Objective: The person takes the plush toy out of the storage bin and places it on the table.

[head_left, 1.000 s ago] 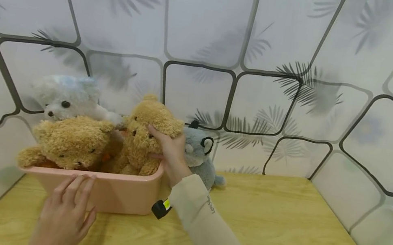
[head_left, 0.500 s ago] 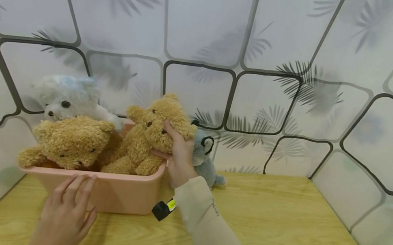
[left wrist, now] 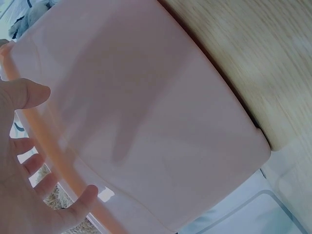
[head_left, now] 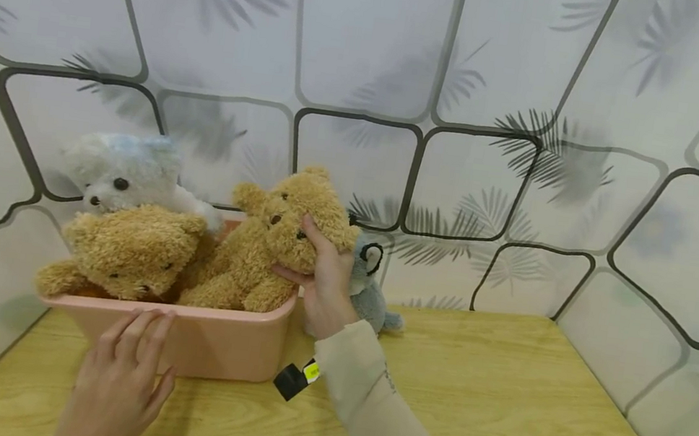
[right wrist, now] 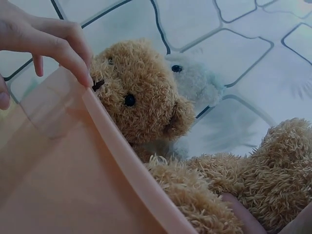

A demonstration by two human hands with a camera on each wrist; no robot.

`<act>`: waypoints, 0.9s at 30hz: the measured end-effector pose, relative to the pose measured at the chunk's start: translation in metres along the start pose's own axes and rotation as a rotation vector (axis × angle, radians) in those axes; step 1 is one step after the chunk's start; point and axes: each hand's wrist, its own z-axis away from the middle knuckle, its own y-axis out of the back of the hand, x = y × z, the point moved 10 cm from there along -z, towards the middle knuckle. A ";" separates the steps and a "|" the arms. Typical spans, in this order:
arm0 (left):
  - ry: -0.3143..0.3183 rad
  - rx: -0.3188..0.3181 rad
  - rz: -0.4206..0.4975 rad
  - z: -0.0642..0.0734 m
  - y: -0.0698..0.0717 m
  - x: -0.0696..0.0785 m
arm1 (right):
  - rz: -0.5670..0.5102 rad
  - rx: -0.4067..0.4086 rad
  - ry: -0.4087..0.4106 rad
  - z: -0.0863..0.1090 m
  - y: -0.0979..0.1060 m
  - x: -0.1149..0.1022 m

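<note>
Pink bin (head_left: 229, 345): front rim under left hand (head_left: 124, 372), fingers loosely extended | tabletop (head_left: 499, 389) runs rightward past grey plush (head_left: 370, 302) | tan bear (head_left: 260, 254) — bin's right end, head gripped by right hand (head_left: 330, 288) — faces camera, long axis leaning up-right

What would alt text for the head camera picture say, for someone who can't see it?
A person's right hand grips a tan teddy bear by the head in a pink bin; the left hand touches the bin's front rim. A second tan bear is in front of a white plush; a partly hidden gray plush sits on the wooden table.
</note>
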 end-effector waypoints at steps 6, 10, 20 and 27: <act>0.010 -0.019 -0.007 -0.001 0.000 0.000 | -0.038 -0.034 0.039 0.004 0.001 -0.005; 0.018 -0.028 -0.013 -0.001 0.001 0.000 | -0.055 -0.033 0.043 0.009 0.002 -0.007; 0.015 -0.014 -0.012 0.000 0.003 0.001 | -0.076 -0.012 0.025 0.015 0.007 -0.009; 0.013 -0.030 -0.023 0.000 0.002 0.001 | -0.076 -0.018 0.012 0.016 0.009 -0.010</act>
